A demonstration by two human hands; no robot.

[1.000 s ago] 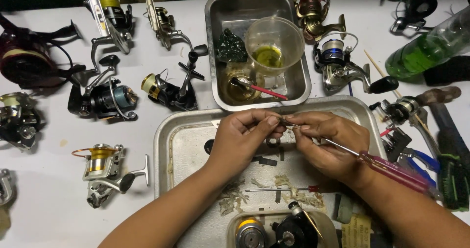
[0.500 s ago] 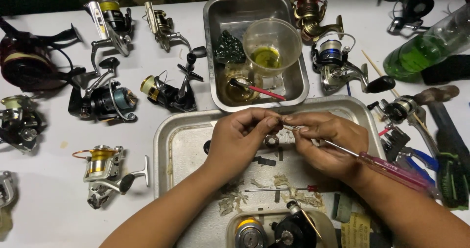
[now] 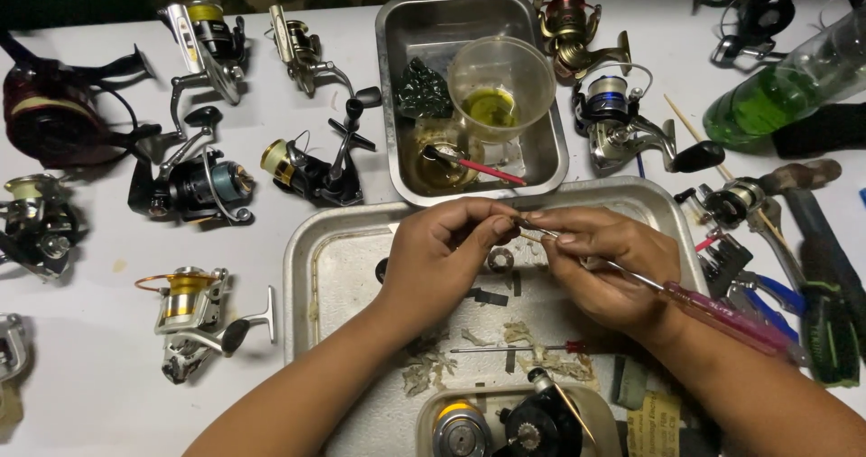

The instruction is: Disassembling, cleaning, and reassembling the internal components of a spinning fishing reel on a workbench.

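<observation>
I see my left hand (image 3: 442, 249) and right hand (image 3: 609, 263) meeting above the large metal tray (image 3: 311, 276) at the near centre of the bench (image 3: 90, 394). The left fingers (image 3: 492, 227) are pinched shut on a small part; it is too small to identify. The right fingers (image 3: 550, 238) are closed around the shaft of a pink-handled screwdriver (image 3: 722, 317), whose tip points at the pinched part; its handle runs back along my right forearm.

Packages and labels: a yellowish printed packet (image 3: 651, 425) lies at the near edge of the tray, right of centre. A green plastic bottle (image 3: 776, 92) lies on its side at the far right of the bench.

Behind the large tray stands a smaller deep steel pan (image 3: 397, 105). It holds a clear plastic cup (image 3: 502, 83) with yellow liquid at the bottom, and a red-handled tool (image 3: 469, 161) beside it.

On the large tray floor I see a small ring (image 3: 499, 258) just below my fingers, a thin red-handled driver (image 3: 514, 349), scraps of debris, and a black reel body (image 3: 541, 421) at the near edge.

The bench surface is white. Spinning reels surround the trays: a gold-spooled reel (image 3: 194, 317) at near left, a black reel (image 3: 194, 186) beyond it, and a blue-spooled reel (image 3: 622, 123) right of the pan. Pliers with blue grips (image 3: 767, 299) lie at the right. The room beyond the bench is dark.
</observation>
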